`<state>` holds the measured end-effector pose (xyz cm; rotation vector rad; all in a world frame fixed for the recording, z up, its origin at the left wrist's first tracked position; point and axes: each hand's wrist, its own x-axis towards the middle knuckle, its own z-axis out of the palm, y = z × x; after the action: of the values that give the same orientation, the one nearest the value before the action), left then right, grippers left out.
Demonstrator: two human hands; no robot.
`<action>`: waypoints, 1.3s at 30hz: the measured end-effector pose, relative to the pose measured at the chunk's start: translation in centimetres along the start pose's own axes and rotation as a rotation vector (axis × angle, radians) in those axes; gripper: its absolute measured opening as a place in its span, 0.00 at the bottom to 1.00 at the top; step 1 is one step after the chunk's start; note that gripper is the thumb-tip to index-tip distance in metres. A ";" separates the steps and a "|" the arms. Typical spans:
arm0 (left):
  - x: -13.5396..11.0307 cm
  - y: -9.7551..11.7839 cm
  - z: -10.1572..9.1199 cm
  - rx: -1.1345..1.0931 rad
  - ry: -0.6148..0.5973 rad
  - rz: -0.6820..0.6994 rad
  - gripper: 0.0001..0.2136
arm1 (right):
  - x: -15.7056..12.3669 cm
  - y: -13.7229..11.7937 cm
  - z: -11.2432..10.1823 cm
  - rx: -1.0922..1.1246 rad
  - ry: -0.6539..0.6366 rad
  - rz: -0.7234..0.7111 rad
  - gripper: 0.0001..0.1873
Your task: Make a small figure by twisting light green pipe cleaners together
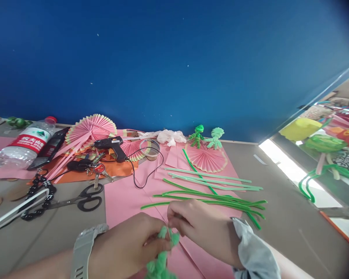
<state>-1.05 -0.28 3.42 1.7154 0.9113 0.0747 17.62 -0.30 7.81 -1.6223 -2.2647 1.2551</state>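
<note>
My left hand [130, 242], with a grey watch strap on its wrist, is closed around a light-green pipe-cleaner figure [159, 267] at the bottom middle. The figure's lower part runs out of view. Just above it, my right hand [196, 223] has its thumb and fingers pinched together, close to the left fingertips. What is in that pinch is hidden, though a thin strand seems to run down from it. Loose dark-green pipe cleaners [203, 200] and pale-green pipe cleaners [212, 180] lie beyond my right hand on pink paper [125, 205].
Two finished-looking green pipe-cleaner figures [216, 138] stand at the back beside a pink paper fan [206, 157]. Leftward lie a glue gun [113, 146], keys [100, 169], black scissors [88, 198] and a water bottle [29, 143]. A blue wall [163, 69] closes off the back.
</note>
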 end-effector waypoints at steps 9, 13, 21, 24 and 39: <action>1.8 -0.6 -0.9 -0.312 -0.015 0.033 0.09 | 0.5 0.6 3.2 -0.407 0.318 -0.355 0.08; 1.8 0.1 -1.7 -0.610 -0.029 0.148 0.08 | -0.3 0.1 0.9 -0.275 0.319 -0.401 0.10; 1.0 0.6 -1.2 -0.651 0.108 0.235 0.06 | -0.9 0.5 -2.0 0.099 0.131 -0.197 0.05; 0.9 0.9 -1.1 -0.601 0.174 0.266 0.08 | -0.4 0.9 -1.9 0.156 0.062 -0.129 0.09; 2.0 -0.3 -1.9 -0.423 0.263 0.059 0.11 | 0.0 0.9 -0.4 0.031 0.143 -0.111 0.04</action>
<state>-0.76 2.45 3.13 1.3539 0.9565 0.5068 18.55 0.00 7.47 -1.5016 -2.2045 1.1060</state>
